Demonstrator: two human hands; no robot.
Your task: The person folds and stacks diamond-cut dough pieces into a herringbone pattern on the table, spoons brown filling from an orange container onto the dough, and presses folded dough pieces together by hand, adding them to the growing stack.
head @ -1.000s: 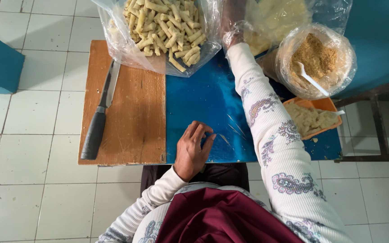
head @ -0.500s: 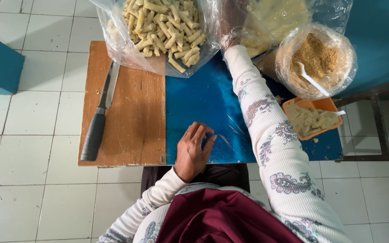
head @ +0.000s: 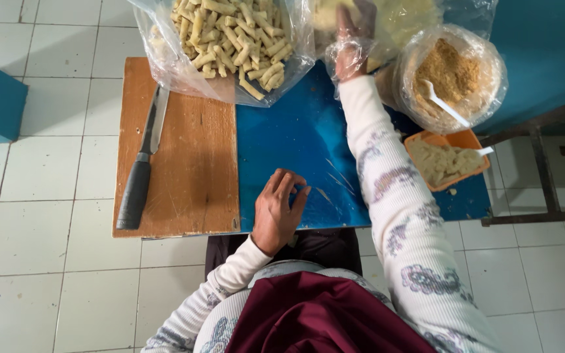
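home kitchen: tiled floor (head: 47,261), knife (head: 140,171), food bags (head: 230,46).

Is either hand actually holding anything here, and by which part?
The left hand holds nothing; it rests flat on the blue mat. The right hand reaches into a clear bag; any hold cannot be told.

Clear plastic bag (head: 393,26) w/ pale yellow stuff inside sits open at 12 o'clock on the blue mat (head: 295,131). Right hand (head: 351,36), in a thin plastic glove, is inside it. Left hand (head: 279,209) rests flat at 6 o'clock, fingers curled.
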